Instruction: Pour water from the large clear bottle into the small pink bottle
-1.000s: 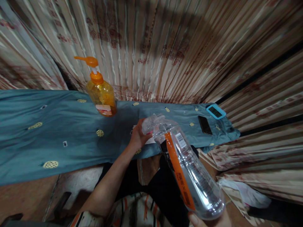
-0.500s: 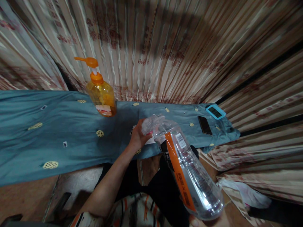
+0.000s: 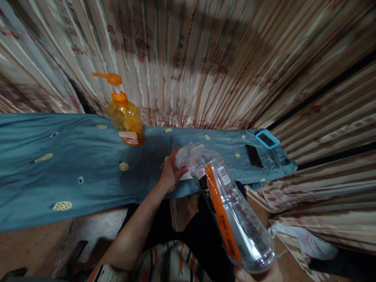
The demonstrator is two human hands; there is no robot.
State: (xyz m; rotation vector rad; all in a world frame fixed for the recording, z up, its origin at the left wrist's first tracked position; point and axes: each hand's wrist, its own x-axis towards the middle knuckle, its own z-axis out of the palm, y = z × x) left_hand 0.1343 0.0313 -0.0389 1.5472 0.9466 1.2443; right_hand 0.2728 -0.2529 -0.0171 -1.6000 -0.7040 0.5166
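Observation:
My right hand grips the base of a clear plastic bottle with an orange label strip, tilted so its neck points away from me over the table edge. My left hand is closed around the bottle's clear cap end, just above the teal cloth. Only a thumb and palm edge of my right hand show at the bottom of the view. An orange pump bottle of soap stands upright on the cloth, well left of both hands.
A black phone and a small blue-framed device lie on the cloth at the right end. Striped patterned curtains hang behind and to the right. White crumpled material lies low on the right.

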